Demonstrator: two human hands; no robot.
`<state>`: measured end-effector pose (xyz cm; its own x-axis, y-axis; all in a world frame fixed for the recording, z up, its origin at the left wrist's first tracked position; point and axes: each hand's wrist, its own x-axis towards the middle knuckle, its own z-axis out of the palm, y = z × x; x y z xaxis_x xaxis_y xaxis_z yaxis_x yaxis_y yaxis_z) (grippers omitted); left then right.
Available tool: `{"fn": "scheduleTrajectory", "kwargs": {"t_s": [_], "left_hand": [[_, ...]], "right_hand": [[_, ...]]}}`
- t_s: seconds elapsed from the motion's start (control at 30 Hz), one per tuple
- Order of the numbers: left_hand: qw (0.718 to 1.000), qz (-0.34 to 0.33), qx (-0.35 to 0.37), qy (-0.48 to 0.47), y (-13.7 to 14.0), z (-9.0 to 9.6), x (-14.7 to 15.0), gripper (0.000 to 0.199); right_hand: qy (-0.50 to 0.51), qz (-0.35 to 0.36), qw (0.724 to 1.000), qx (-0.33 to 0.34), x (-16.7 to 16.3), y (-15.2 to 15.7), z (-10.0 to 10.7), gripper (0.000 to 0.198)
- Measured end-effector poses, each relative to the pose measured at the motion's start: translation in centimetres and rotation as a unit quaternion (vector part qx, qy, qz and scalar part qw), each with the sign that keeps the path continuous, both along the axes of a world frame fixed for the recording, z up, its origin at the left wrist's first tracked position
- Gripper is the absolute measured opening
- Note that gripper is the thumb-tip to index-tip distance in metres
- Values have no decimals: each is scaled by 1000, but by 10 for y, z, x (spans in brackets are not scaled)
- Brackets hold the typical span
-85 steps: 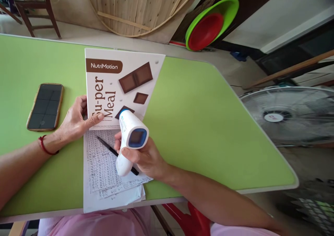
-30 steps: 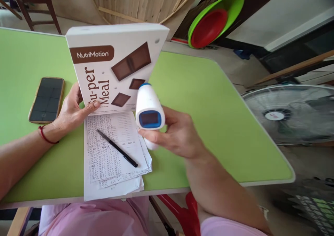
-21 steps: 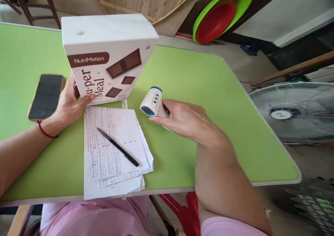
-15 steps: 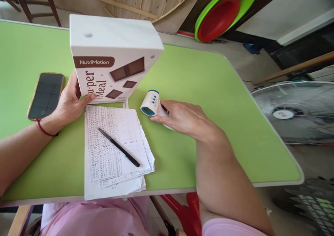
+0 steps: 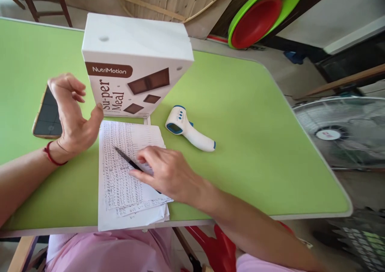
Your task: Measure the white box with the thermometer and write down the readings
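Observation:
My left hand is raised at the left side of a white NutriMotion Su-per Meal box, fingers loosely bent and thumb apart. The thumb tip overlaps the box's lower left edge; whether it touches I cannot tell. The box stands upright. Over the stacked handwritten papers, my right hand reaches down with thumb and forefinger apart on either side of a black pen. The pen lies slantwise on the top sheet, its rear part hidden by the hand. A white and blue infrared thermometer lies right of the papers.
A phone lies partly behind my left hand on the green table. Beyond the right edge stands a fan. Green and red basins lean at the back, and a red stool is below the front edge.
My right hand has let go of the thermometer, left it on the table, and moved left to the pen. My left hand has let go of the box and lifted slightly.

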<state>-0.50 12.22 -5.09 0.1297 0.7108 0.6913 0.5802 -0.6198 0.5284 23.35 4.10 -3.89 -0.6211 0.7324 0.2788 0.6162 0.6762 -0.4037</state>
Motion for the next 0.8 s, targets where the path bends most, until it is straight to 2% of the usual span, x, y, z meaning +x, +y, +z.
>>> {"fn": "scheduleTrajectory", "kwargs": {"t_s": [0.03,0.07,0.1,0.17,0.27,0.33,0.43,0.5,0.57,0.63,0.73,0.8], "left_hand": [[997,-2,74,-31,-5,3,3,35],[994,-53,99,-6,-10,6,6,26],[989,-105,99,16,-14,8,9,18],[979,-165,92,79,-19,10,15,12],[976,-157,56,141,-21,9,17,8],[970,-161,20,181,-23,6,17,12],[945,-163,21,282,-30,2,18,23],[918,-151,21,366,-35,1,20,35],[890,-146,5,431,-39,2,23,49],[873,-152,-17,462,-42,4,26,53],[861,-166,-32,480,-42,8,28,52],[855,-166,-43,489,-42,10,29,54]], "right_hand": [[-21,11,1000,0,-6,-2,-4,15],[-36,14,999,2,-8,-3,-8,12],[-44,18,999,1,-8,-1,-10,13],[-21,30,999,-5,0,7,-12,24],[115,43,992,-30,21,24,-7,29],[206,4,977,-52,33,34,-4,31],[266,-32,958,-102,40,40,-5,35],[302,-19,948,-103,36,39,-12,39],[354,-25,932,-76,28,35,-19,30],[396,-53,914,-66,17,31,-24,24],[413,-105,898,-112,3,29,-23,34],[405,-151,888,-156,-2,32,-20,29]]}}
